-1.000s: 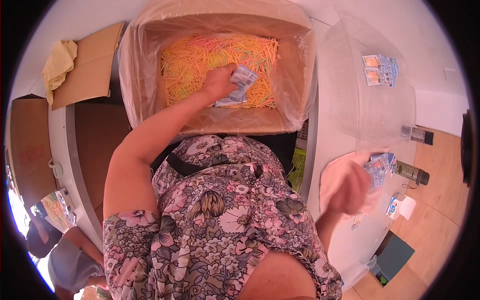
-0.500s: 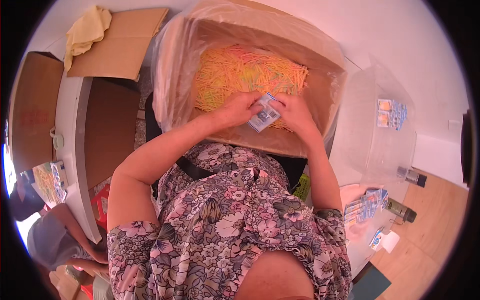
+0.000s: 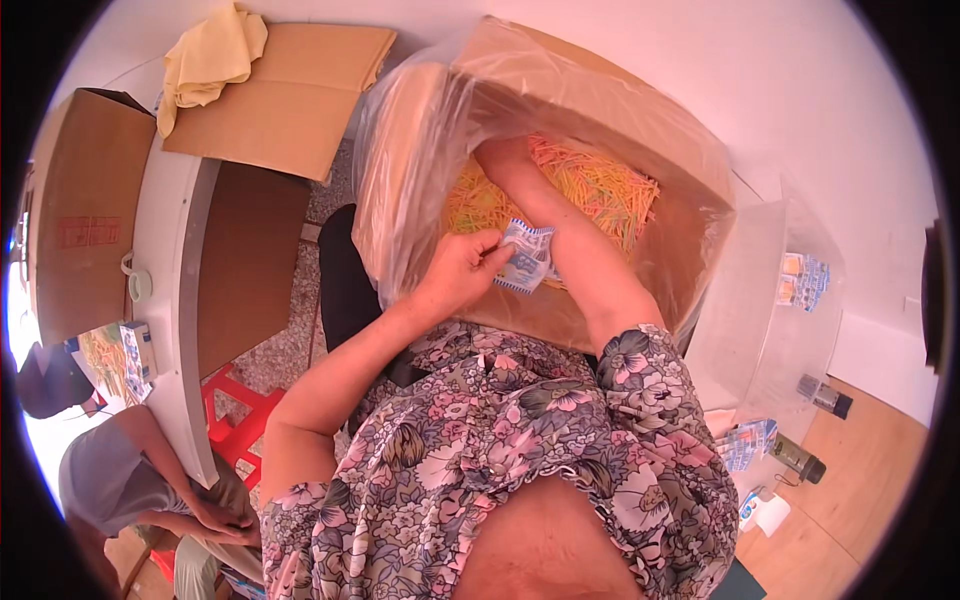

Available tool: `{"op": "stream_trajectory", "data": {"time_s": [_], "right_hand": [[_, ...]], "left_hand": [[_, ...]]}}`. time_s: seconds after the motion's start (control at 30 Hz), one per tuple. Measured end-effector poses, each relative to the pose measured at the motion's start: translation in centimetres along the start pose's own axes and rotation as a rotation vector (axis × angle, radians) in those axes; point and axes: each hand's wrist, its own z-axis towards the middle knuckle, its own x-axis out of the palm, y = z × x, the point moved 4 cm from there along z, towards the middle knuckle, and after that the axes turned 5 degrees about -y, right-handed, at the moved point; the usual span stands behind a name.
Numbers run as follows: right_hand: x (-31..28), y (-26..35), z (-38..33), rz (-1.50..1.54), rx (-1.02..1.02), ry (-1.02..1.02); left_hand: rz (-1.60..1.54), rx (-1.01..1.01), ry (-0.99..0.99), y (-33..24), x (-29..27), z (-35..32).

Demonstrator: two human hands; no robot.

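Near a white table [image 3: 174, 220] and wall [image 3: 800, 110], a box [image 3: 688, 232] holds sticks [image 3: 595, 190].

One held packet [image 3: 526, 264], one lined box [image 3: 690, 238], one yellow cloth [image 3: 212, 60] — and two bottles [image 3: 797, 458].

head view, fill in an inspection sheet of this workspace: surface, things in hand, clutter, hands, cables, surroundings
surface: white table on the left, bearing a closed-sided brown carton
things in hand: blue-and-white packet; plastic-lined cardboard box holding thin orange, yellow and pink sticks
clutter: yellow cloth on flat cardboard; pile of packets and dark bottle at right
hands: left hand grips the packet; right hand is down in the box, fingers hidden, grip unclear
cables: nothing seen
surroundings: red stool and another seated person at left
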Motion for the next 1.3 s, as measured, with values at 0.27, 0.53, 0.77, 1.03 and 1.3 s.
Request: {"op": "stream_trajectory", "data": {"time_s": [0.27, 0.53, 0.77, 1.03, 1.3], "right_hand": [[2.2, -1.9, -0.8, -0.199, -0.099, 0.16], [-7.3, -2.2, -6.2, 0.295, 0.524, 0.536], [-5.6, -4.5, -4.9, 1.517, 1.188, 0.068], [-6.1, -3.0, -3.3, 1.102, 1.052, 0.401], [-8.0, -1.8, -4.1, 1.449, 1.241, 0.356]], "left_hand": [[0.006, -0.075, 0.095, 0.3, 0.3, 0.7], [-0.102, -0.036, 0.102, 0.0, 0.0, 0.4], [-0.14, -0.035, 0.121, 0.2, 0.0, 1.1], [-0.283, -0.081, 0.036, 1.2, 0.2, 0.9], [-0.472, -0.137, 0.103, -0.9, -0.2, 1.0]]}}
